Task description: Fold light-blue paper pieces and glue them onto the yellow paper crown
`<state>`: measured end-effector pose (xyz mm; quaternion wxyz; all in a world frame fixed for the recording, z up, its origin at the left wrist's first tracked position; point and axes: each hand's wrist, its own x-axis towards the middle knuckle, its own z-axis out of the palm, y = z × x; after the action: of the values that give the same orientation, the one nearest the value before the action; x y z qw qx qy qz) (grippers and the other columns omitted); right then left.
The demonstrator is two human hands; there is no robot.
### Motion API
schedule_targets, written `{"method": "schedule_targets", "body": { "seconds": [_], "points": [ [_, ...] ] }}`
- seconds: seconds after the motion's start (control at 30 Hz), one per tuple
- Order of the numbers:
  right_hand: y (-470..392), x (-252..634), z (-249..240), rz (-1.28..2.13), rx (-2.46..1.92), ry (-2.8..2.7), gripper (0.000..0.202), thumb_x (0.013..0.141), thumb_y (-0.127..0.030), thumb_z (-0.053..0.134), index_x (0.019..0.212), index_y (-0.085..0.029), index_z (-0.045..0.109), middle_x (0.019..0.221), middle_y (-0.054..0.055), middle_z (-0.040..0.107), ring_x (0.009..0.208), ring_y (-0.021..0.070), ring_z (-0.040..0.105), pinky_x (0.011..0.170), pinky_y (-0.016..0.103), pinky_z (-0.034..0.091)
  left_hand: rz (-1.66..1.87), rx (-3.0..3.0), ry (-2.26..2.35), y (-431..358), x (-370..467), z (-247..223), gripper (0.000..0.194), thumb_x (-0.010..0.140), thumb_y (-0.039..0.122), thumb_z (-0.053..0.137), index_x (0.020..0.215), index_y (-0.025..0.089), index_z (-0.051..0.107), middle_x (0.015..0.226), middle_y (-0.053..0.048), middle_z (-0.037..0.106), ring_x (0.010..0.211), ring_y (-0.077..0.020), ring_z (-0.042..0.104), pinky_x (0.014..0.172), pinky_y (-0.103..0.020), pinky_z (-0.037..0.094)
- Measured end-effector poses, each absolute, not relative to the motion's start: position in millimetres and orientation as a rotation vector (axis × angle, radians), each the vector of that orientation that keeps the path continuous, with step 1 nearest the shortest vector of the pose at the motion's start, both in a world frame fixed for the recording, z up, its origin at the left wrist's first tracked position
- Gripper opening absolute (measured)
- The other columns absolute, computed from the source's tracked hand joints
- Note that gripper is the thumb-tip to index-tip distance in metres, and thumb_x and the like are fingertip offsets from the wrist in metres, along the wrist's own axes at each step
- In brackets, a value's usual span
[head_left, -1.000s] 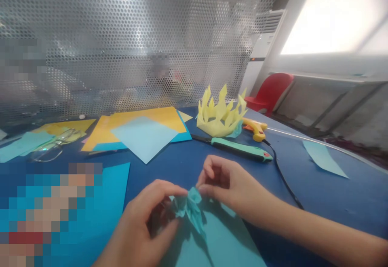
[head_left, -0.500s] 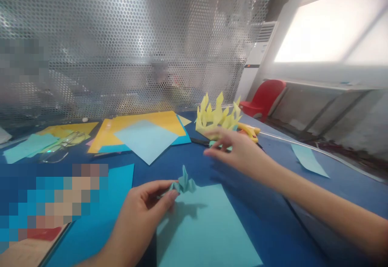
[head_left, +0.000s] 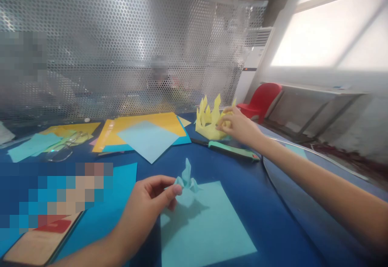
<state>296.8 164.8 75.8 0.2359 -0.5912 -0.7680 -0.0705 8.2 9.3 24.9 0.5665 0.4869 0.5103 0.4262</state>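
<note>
While the folded teal paper [head_left: 187,180] is pinched by the left hand [head_left: 148,202] at lower centre, its tallest tip upward, the yellow crown [head_left: 209,130] right of centre is overlapped by the nearer right hand [head_left: 241,127], whose grip cannot be told

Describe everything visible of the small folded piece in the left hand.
The folded piece is pale teal and looks like paper, creased, with one pointed tip standing up and smaller folds spreading low to both sides. The left hand pinches its left side between thumb and fingers, above the teal sheet.
</note>
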Motion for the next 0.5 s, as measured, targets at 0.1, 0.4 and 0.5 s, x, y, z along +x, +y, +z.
{"method": "schedule_targets", "body": {
  "seconds": [0.1, 0.4, 0.5],
  "points": [
    [155.0, 291.4, 84.8, -0.236, -1.459, -2.098, 0.012, 0.088, -0.027, 0.066, 0.093, -0.016, 0.067, 0.131, 0.011, 0.053, 0.096, 0.0197, 0.062, 0.087, 0.042, 0.053, 0.993, 1.136, 1.171, 8.2, 8.6, 27.0, 0.030, 0.070, 0.046, 0.078, 0.080, 0.019, 0.070, 0.058, 0.004, 0.064, 0.058, -0.0105, 0.056, 0.062, -0.022, 0.046],
    [82.3, 243.4, 108.6, -0.178, -0.906, -2.169, 0.013, 0.089, -0.033, 0.064, 0.080, -0.025, 0.066, 0.117, 0.006, 0.060, 0.082, 0.0176, 0.062, 0.085, 0.040, 0.053, 0.713, 1.315, 0.924, -3.1, 10.5, 30.5, 0.016, 0.069, 0.029, 0.078, 0.073, 0.015, 0.071, 0.067, -0.002, 0.067, 0.060, -0.0144, 0.063, 0.059, -0.025, 0.053],
    [66.3, 237.2, 96.9, -0.003, -0.646, -2.368, 0.016, 0.091, -0.033, 0.060, 0.081, -0.026, 0.071, 0.116, 0.006, 0.063, 0.089, 0.0184, 0.065, 0.084, 0.036, 0.056, 0.702, 1.356, 0.928, -6.3, 11.4, 31.1, 0.013, 0.067, 0.027, 0.077, 0.071, 0.016, 0.071, 0.071, -0.003, 0.069, 0.066, -0.0165, 0.065, 0.062, -0.026, 0.053]
  ]
}}
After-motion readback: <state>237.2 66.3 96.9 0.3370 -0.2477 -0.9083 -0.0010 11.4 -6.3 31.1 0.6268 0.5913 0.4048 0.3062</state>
